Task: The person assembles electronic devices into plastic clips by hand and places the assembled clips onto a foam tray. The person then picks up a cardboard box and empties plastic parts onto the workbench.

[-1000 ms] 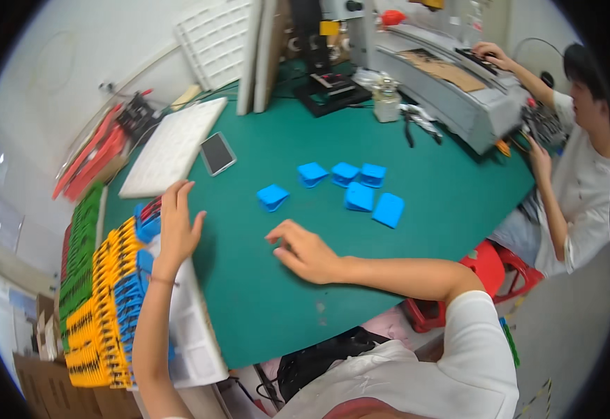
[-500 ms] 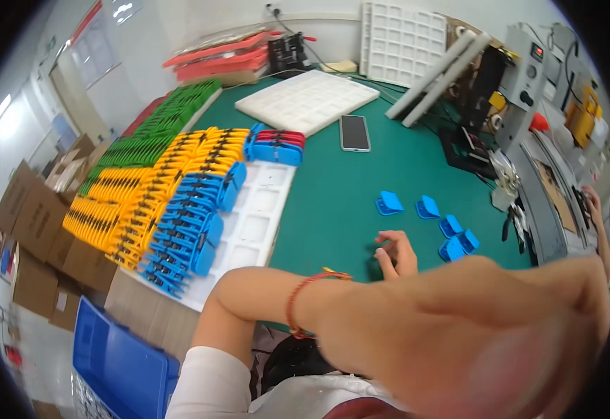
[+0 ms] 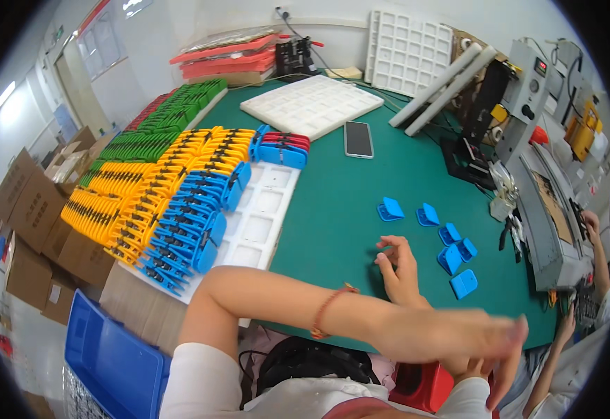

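Note:
My left hand (image 3: 458,335), below a red cord bracelet, reaches across my body and lies over my right forearm. Motion smears its fingers. My right hand (image 3: 397,269) is held above the green table mat with thumb and fingers loosely curled apart, nothing between them. Just to its right lie several loose blue plastic clips (image 3: 464,284), spread over the mat. Left of my arms, a white compartment tray (image 3: 258,227) carries packed rows of blue clips (image 3: 186,216), yellow clips (image 3: 158,185) and green clips (image 3: 155,129), plus a few red ones.
A phone (image 3: 358,140) lies beyond the clips, next to a white grid tray (image 3: 312,105). A bench machine (image 3: 521,105) and pliers (image 3: 514,234) stand at right. A co-worker's hand (image 3: 590,222) shows at far right. Lower left is a blue bin (image 3: 113,356).
My left hand has dropped away from close to the view, down over my right forearm. That uncovers another blue clip and a red thing by my lap. My right hand has barely moved.

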The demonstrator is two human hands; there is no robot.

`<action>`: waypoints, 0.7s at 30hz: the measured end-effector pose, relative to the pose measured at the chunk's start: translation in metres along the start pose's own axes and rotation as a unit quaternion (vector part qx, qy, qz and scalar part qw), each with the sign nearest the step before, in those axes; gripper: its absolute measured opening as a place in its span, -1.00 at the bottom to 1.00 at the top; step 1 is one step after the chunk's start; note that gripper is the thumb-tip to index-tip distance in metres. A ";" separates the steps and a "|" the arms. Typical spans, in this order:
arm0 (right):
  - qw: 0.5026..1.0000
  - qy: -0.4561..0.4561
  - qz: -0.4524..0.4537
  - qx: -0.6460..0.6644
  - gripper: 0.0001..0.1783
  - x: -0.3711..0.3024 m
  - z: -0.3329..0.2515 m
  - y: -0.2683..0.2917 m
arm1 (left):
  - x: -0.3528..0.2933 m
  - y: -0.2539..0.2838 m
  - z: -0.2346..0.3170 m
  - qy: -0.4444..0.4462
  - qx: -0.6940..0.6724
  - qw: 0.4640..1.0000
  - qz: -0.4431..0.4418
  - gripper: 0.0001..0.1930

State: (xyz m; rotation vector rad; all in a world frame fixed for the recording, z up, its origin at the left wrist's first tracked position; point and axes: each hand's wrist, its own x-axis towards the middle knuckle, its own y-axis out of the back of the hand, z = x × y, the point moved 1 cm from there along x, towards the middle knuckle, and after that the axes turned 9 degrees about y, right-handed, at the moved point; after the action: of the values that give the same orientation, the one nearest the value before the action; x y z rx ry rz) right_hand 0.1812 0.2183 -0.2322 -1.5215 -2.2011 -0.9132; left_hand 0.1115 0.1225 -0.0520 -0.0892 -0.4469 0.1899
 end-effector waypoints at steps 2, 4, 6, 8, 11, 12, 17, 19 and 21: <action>1.000 -0.011 0.003 0.014 -0.66 0.002 0.005 -0.004 | -0.011 0.014 0.020 -0.060 0.031 0.997 0.039 -0.18; 0.999 -0.026 0.012 0.016 -0.66 0.001 0.013 0.000 | -0.022 0.012 0.030 -0.064 0.018 0.997 0.036 -0.22; 0.999 -0.025 0.017 -0.010 -0.66 0.003 0.013 0.001 | -0.023 0.017 0.039 -0.072 0.001 0.996 0.051 -0.31; 1.000 0.003 0.020 0.024 -0.65 0.008 0.017 0.001 | -0.011 0.011 0.032 -0.084 -0.008 0.994 0.066 -0.40; 1.000 0.004 0.006 0.016 -0.65 0.002 0.024 -0.001 | -0.012 0.017 0.044 -0.101 -0.019 0.990 0.092 -0.53; 1.000 0.012 0.003 0.011 -0.65 0.003 0.025 -0.003 | -0.015 0.019 0.050 -0.106 -0.022 0.989 0.101 -0.57; 1.000 -0.008 -0.010 -0.004 -0.64 0.005 0.017 0.017 | -0.113 -0.005 0.092 -0.117 -0.056 0.983 0.129 -0.73; 0.999 0.006 -0.034 -0.009 -0.64 0.012 0.013 0.007 | -0.167 -0.031 0.115 -0.107 -0.051 0.980 0.162 -0.76; 0.999 -0.007 -0.036 -0.020 -0.65 0.014 0.020 0.014 | -0.098 -0.009 0.080 -0.112 -0.068 0.977 0.169 -0.75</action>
State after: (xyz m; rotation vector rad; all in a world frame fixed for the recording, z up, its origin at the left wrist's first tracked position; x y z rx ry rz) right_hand 0.1909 0.2446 -0.2343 -1.4806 -2.2739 -0.9775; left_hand -0.0090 0.0970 -0.0204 -0.2818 -0.6687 0.5074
